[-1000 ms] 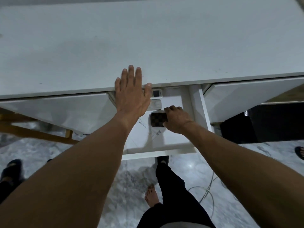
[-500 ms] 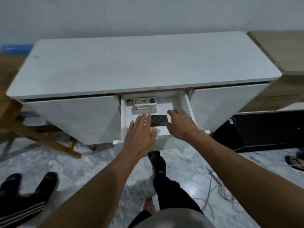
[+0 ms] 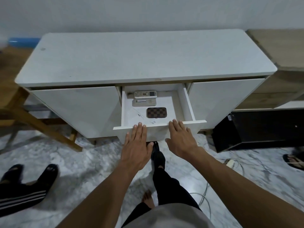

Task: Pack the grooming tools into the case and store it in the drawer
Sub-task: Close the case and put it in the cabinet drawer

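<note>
At the centre of the frame the checkered case [image 3: 156,112] lies flat in the open drawer [image 3: 187,104], below two remotes [image 3: 144,97]. The left hand [image 3: 136,145] and right hand [image 3: 181,140] lie flat, fingers straight, against the drawer's front panel, holding nothing. Uneven pressure from the two palms could skew the drawer and jam it, and a hard shove could send the case sliding into the remotes.
</note>
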### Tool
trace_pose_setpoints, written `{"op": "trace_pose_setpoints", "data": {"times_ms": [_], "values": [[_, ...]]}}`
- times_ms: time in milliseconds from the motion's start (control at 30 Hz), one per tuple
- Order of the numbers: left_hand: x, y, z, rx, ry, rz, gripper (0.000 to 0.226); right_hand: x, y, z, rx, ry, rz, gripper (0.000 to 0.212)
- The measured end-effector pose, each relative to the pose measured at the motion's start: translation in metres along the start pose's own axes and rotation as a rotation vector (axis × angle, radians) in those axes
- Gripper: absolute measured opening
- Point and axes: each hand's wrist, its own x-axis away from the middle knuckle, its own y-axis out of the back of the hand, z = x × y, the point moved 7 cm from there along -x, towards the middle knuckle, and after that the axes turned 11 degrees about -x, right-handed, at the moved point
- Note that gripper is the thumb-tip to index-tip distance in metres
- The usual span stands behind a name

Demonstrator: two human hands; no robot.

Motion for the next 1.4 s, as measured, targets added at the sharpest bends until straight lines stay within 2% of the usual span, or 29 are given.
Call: {"op": "trace_pose_setpoints", "data": {"times_ms": [167, 600, 833, 1133, 1400], "values": [[-0.004, -0.001, -0.003, -0.009, 0.016, 0.026, 0.069, -0.007, -0.005, -0.001, 0.011, 0.004, 0.033, 0.072], [-0.086, 0.024, 0.010, -0.017, 0.033, 0.071, 0.071, -0.067, 0.027, 0.005, 0.061, 0.027, -0.029, 0.086], [-0.131, 0.033, 0.018, -0.002, 0.017, -0.065, 0.073, -0.111, 0.045, 0.000, 0.026, 0.035, -0.018, 0.086], [-0.175, 0.040, 0.031, -0.026, 0.037, -0.089, 0.077, -0.154, 0.059, 0.005, 0.035, 0.053, -0.089, 0.089], [-0.202, 0.044, 0.038, 0.014, 0.058, -0.125, 0.075, -0.183, 0.067, 0.007, 0.053, 0.056, -0.078, 0.090]]}}
